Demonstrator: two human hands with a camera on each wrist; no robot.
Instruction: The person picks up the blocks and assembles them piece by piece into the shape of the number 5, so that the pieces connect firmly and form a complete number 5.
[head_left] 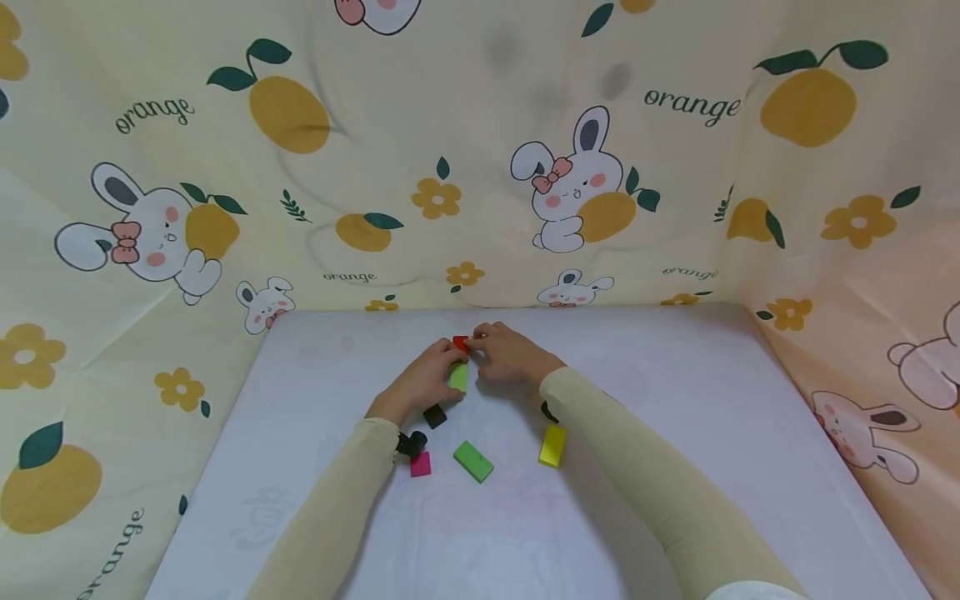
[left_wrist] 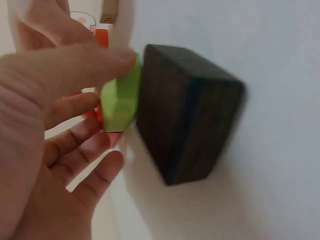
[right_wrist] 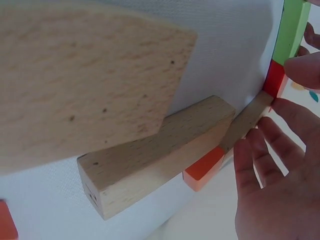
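Observation:
My left hand (head_left: 426,379) pinches a light green block (head_left: 459,377), its thumb on one face, as the left wrist view shows. Just beyond that block is a small red block (head_left: 461,342), lined up end to end with it. The fingertips of my right hand (head_left: 513,354) touch or nearly touch the red block, fingers spread and fairly straight. In the right wrist view, a thin wooden block (right_wrist: 247,120) runs from the red block past these fingers. A black block (left_wrist: 190,110) stands beside my left hand.
Nearer lie a green block (head_left: 473,462), a yellow block (head_left: 552,446) and a pink block (head_left: 421,464) by the left wrist. The right wrist view has a long wooden block (right_wrist: 160,155), a blurred wooden block (right_wrist: 85,85) up close and an orange block (right_wrist: 204,170). Patterned cloth (head_left: 480,167) encloses the white table (head_left: 675,375).

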